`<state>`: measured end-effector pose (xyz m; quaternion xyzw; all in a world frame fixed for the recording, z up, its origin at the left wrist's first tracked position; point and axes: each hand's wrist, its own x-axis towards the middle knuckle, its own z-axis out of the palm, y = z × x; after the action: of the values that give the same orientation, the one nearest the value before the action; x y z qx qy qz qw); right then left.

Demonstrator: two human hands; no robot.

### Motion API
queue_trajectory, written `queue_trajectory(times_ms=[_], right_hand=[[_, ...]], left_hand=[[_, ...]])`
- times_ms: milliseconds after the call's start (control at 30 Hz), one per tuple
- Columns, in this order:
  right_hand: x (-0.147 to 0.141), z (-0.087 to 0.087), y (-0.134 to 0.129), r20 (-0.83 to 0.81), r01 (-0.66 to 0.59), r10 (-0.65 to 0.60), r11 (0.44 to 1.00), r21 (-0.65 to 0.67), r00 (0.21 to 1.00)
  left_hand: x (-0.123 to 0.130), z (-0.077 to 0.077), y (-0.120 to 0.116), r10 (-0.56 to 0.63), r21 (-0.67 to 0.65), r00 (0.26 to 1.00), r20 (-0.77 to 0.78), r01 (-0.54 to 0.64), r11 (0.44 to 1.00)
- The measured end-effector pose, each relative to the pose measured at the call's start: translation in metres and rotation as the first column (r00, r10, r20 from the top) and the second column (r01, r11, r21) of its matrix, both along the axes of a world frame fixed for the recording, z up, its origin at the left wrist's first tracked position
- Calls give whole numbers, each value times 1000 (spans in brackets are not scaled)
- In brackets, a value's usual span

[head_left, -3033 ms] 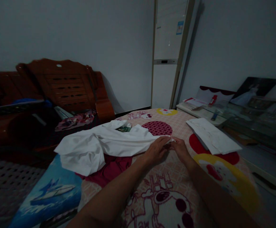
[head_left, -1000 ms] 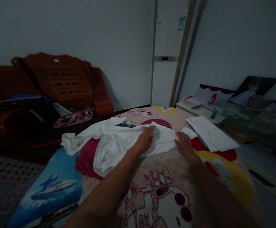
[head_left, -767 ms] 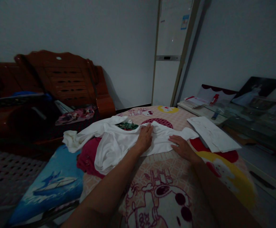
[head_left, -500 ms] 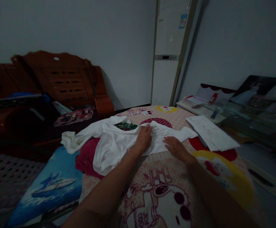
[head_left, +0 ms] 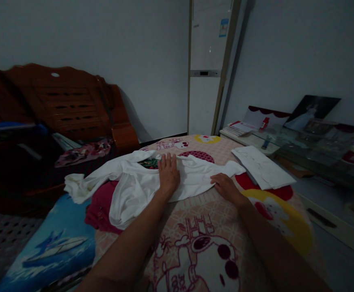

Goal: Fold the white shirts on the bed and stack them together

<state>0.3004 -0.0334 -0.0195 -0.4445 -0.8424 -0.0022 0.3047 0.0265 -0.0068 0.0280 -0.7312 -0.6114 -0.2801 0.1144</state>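
Observation:
A white long-sleeved shirt [head_left: 134, 182] lies spread across a patterned cloth, one sleeve stretched left and the other right. My left hand [head_left: 168, 174] presses flat on the upper middle of the shirt, fingers extended, beside the neck opening. At the shirt's near right edge, my right hand [head_left: 225, 187] has its fingers and thumb closed on the hem. Dark green patterned fabric [head_left: 149, 163] shows through the neck opening. A magenta garment [head_left: 102, 209] pokes out from under the shirt's left part.
The pink patterned cloth [head_left: 192, 219] covers the surface. A white marbled flat piece [head_left: 262, 167] lies to the right, near a glass shelf [head_left: 317, 144] with several items. At left are a wooden bench [head_left: 70, 101] and a blue printed cushion [head_left: 58, 239]. A tall white cabinet-like unit [head_left: 204, 101] stands behind.
My left hand has shifted left over the shirt, its fingers now pointing away from me. The right hand's fingers have drawn together at the hem. The view has turned slightly right.

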Motion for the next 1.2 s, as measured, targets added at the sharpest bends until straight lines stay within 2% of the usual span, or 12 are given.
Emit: queue_trajectory(times_ms=[133,233,333,433,533,600,733,800,867,1000,1200], right_hand=[[-4,16,-3,-32,120,-121,993,-19,992],[-8,30,-10,-113,157,-172,979,-133,978],[-13,43,-19,-157,62,-118,944,-325,981],[-19,55,-27,-200,-99,7,885,-455,980],[-23,62,-30,-256,-261,130,765,-589,958],[-24,63,-31,-281,-323,175,678,-660,943],[-23,61,-30,-323,-375,197,588,-717,926],[-23,61,-30,-338,-391,200,549,-739,919],[-23,61,-31,-342,-396,201,518,-758,918],[-23,62,-31,-328,-385,202,499,-776,923],[-21,63,-30,-347,-407,213,474,-780,913]], left_hand=[[-8,8,-2,74,-101,994,-80,-82,992],[-11,9,-2,76,-153,989,-125,-95,984],[-11,10,-1,69,-172,991,-112,-88,981],[-10,9,1,68,-231,995,-72,-83,969],[-11,7,5,67,-244,997,-43,-75,967],[-11,6,7,33,-225,999,-26,-38,974],[-9,8,7,-75,-202,996,49,83,976],[-7,13,4,-45,-198,992,114,67,978],[-7,19,1,36,-181,983,180,-3,984],[-10,31,-2,128,-129,945,300,-92,987],[-12,29,0,108,-95,914,392,-76,993]])
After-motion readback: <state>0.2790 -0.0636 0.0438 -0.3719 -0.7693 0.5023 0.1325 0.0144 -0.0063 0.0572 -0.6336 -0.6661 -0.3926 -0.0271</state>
